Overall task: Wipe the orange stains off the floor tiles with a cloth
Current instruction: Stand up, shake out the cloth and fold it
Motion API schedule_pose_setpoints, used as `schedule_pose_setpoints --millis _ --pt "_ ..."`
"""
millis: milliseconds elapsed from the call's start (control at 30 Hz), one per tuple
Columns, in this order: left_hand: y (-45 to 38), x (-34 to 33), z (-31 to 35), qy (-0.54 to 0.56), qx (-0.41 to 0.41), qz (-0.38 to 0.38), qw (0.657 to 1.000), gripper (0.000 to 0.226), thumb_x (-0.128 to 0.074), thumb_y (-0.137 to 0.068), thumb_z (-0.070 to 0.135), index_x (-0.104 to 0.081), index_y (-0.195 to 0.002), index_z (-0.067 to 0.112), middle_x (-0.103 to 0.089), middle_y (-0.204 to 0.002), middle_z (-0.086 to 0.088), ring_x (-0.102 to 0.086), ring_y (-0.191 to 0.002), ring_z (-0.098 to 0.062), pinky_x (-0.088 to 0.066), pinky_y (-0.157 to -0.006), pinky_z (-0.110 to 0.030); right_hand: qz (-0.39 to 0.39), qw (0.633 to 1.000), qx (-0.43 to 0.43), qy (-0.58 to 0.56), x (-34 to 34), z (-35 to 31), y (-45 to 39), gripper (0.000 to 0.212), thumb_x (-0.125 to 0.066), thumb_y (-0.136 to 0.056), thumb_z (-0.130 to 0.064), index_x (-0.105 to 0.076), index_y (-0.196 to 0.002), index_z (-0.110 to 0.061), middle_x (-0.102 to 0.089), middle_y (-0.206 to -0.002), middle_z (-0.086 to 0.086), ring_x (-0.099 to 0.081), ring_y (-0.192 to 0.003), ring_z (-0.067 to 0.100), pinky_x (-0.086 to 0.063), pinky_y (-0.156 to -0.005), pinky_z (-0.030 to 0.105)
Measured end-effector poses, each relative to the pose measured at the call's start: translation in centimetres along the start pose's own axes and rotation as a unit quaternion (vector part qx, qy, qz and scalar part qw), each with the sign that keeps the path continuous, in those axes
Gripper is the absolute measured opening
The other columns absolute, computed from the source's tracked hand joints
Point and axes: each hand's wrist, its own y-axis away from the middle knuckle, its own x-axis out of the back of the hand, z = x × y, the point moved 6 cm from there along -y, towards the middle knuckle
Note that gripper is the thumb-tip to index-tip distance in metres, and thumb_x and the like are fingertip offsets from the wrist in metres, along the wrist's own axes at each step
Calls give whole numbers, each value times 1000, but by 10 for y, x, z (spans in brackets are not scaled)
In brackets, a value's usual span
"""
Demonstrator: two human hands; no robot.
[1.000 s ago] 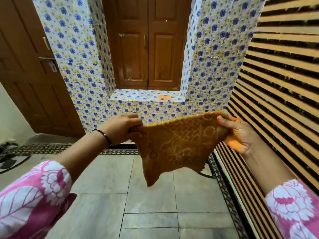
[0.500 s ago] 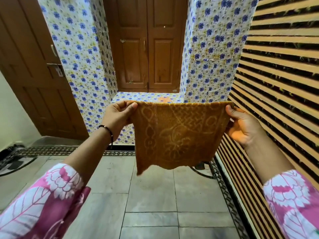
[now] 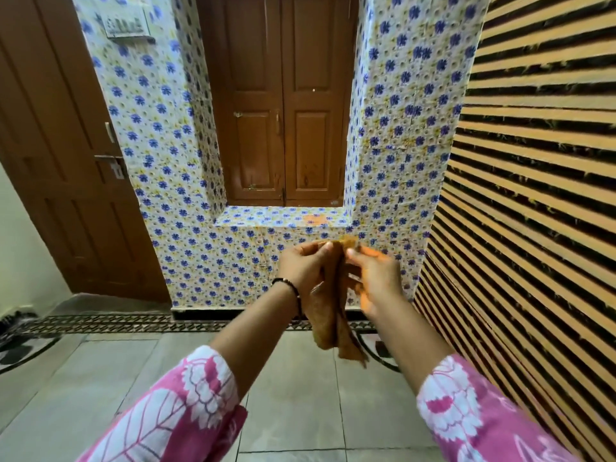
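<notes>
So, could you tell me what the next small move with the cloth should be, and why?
Probably bunch the cloth into one hand and carry it forward to the orange stain on the tiled ledge. Both the left hand and the right hand pinch the cloth's top edge, folded and hanging in mid-air, touching no surface, and the stain looks unwiped.

The two hands are close together at the centre, the left hand at 9 o'clock of the right hand, and the cloth hangs between them, above the floor tiles. Behind the hands, at 12 o'clock, a ledge lies in a wall recess, with a stain on it and shutters behind it. A door stands at 10 o'clock and a slatted wall at 3 o'clock.
</notes>
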Motion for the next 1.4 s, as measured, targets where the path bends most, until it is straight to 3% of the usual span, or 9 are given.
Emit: schedule_pose_setpoints --millis 100,333,533,700,800,867,1033,1267,1400 --pt "-1 0 2 21 13 1 1000 12 -60 -92 13 -71 -94 16 -72 -99 -12 -67 -94 -25 -55 -84 -38 14 996 75 52 -13 -2 6 25 -65 -87 -7 -69 -111 -7 -72 -102 6 -68 -94 21 -55 -88 42" --pt "0 15 2 51 26 41 998 13 -67 -87 11 -70 -98 5 -71 -95 -17 -68 -91 -30 -57 -79 -41 8 983 137 121 -19 -10 18 15 -69 -83 -3 -72 -92 -14 -73 -86 3 -70 -83 17 -58 -81 33" --pt "5 10 13 1 -31 -1 1000 10 -69 -85 17 -73 -92 10 -72 -93 -16 -68 -90 -26 -57 -84 -39 -64 967 132 207 -35 -3 22 30 -52 -93 -1 -67 -110 -20 -67 -103 2 -66 -95 19 -57 -83 35" --pt "4 19 25 -52 -68 -20 996 19 -52 -96 12 -69 -103 7 -71 -88 -9 -68 -84 -21 -56 -80 -38 -174 954 127 209 -20 -36 26 30 -48 -95 0 -70 -101 -19 -68 -105 3 -66 -91 18 -57 -71 28" --pt "8 15 35 -107 -107 -73 986 19 -51 -97 12 -70 -99 14 -69 -87 -7 -63 -83 -18 -54 -81 -42 -178 901 206 337 -9 -64 18 43 -48 -91 7 -62 -115 -26 -56 -114 -5 -53 -69 10 -44 -53 17" --pt "11 10 43 -138 -134 -100 976 22 -51 -97 13 -69 -91 24 -69 -91 -9 -63 -87 -19 -53 -85 -45 -266 857 167 409 -18 -63 16 47 -50 -89 8 -56 -121 -27 -49 -108 -12 -45 -64 2 -39 -47 11" --pt "16 12 50 -168 -158 -118 966 24 -51 -97 14 -68 -90 29 -68 -91 -1 -62 -91 -16 -55 -81 -34 -344 748 72 564 -14 -47 4 7 -66 -85 -10 -62 -86 -15 -61 -85 1 -60 -85 16 -50 -77 29" --pt "22 38 50 -21 -120 -105 987 16 -53 -94 19 -68 -99 13 -67 -84 -4 -64 -74 -15 -55 -60 -28 -307 885 117 329 -7 -72 10 26 -77 -69 -14 -65 -87 0 -64 -77 7 -63 -75 17 -52 -69 28" --pt "19 34 41 18 -106 -156 982 65 -78 -61 57 -66 -109 14 -69 -98 -5 -66 -90 -19 -55 -72 -32 -329 902 139 243 -25 -89 23 29 -78 -61 -16 -64 -82 -3 -63 -76 8 -63 -74 18 -53 -68 28"
